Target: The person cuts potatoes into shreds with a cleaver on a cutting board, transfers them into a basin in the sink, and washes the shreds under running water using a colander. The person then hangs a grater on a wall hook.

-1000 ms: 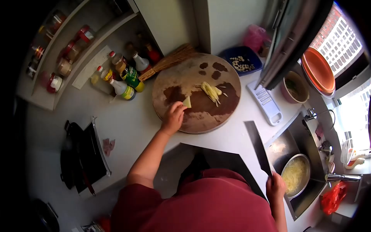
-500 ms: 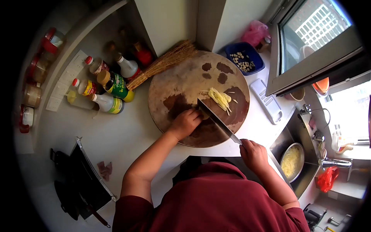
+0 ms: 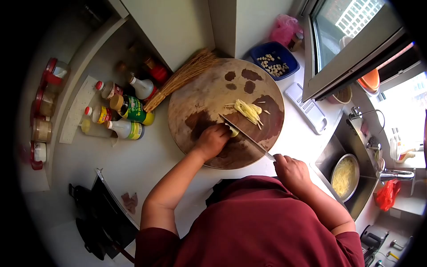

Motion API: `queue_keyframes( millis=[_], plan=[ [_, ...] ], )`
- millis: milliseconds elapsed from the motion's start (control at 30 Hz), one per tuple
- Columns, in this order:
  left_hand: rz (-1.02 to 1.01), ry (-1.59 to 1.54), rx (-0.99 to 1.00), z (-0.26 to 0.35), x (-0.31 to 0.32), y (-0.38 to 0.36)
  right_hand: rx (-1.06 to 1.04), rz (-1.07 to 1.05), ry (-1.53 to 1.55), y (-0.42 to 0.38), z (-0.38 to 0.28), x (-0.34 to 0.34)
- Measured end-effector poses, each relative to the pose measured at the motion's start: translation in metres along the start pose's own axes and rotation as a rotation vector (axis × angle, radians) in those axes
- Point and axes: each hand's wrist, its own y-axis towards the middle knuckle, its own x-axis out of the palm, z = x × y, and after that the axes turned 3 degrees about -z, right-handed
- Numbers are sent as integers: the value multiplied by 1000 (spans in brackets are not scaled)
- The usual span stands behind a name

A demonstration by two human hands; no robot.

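A large round chopping board [image 3: 191, 100] lies on the counter. My left hand [image 3: 214, 141] is on its near left part, fingers curled around a small pale yellow piece of vegetable [image 3: 232, 131]. My right hand [image 3: 291, 170] grips the handle of a long knife [image 3: 251, 140], past the board's near right edge. The blade points up and left across the board, beside the piece and my left fingertips. Just beyond the blade lies a pile of pale yellow strips [image 3: 248, 111], with a few loose slivers to its right.
A straw brush [image 3: 182, 76] and several sauce bottles [image 3: 133, 109] stand left of the board. Behind right is a blue basket [image 3: 275, 60] of white pieces; a grater [image 3: 305, 108] lies right. The sink holds a metal bowl [image 3: 353, 178] of shreds.
The camera view has shifted and tilted slightly. The knife blade now lies at a flatter angle, and the pale piece shows beside my left fingertips. Both hands keep their hold.
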Motion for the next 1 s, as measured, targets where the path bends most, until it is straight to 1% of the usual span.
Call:
queue_keyframes(
  millis=[100,200,300,400,500,633,733,800,833,900,1000],
  plan=[
    [7,-39,-17,-1,4,-1,14,-20,2,-2,-6,-4],
    [-39,-46,-18,-2,3,0,21,-61,-13,0,-9,-7],
    [-61,-40,-53,1,0,1,64,-165,-55,7,-11,-1],
    [-65,-39,-54,-3,7,-5,75,-220,-61,17,-14,5],
    [-26,-35,-53,-2,8,-6,46,-171,-40,28,-14,16],
    [-5,-45,-61,-2,5,-3,-2,-102,-5,30,-13,5],
    [15,-58,-68,-1,8,-7,15,-108,3,23,-18,-4],
    [27,-61,-41,-2,8,-5,56,-183,-14,27,-18,-1],
    [1,-42,-45,-2,8,-5,76,-220,-21,30,-18,2],
    [-49,-1,-53,0,4,-6,92,-216,-7,38,-17,12],
    [-26,-14,-75,4,3,-3,70,-172,8,38,-16,10]
  ],
)
